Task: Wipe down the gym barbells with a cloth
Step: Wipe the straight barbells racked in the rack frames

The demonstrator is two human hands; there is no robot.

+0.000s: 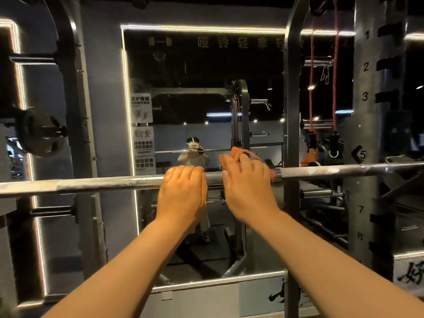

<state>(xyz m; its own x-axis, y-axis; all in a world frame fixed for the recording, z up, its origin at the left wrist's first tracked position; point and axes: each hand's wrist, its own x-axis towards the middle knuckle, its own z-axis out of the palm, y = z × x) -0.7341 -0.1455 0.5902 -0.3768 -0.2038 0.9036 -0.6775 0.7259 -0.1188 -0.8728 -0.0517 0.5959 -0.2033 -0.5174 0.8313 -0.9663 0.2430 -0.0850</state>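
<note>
**Both hands on the racked barbell, cloth under the right**

At the far left a dark weight plate (42,131) hung on a peg of the rack frame, above the level of the bar. The steel barbell (103,184) ran across the whole view at about chest height, rising slightly toward the right, where its knurled part showed.

Near the middle of the bar the left hand (183,191) lay over it from the near side. Its fingers (183,173) were held together and curled over the top of the bar, gripping it.

Behind the hands a wall mirror (206,88) edged with light strips reflected the person at the bar.

Just beside the left hand, without touching it, the right hand (247,184) sat on the barbell with its fingers (231,162) curled round a pink-orange cloth (241,152). The cloth bunched up above the knuckles, and a corner of it showed against the bar at the hand's right edge.

Further right stood a grey rack upright (364,111) marked with numbers, and beside it a red resistance band (335,76) hung down.
</note>
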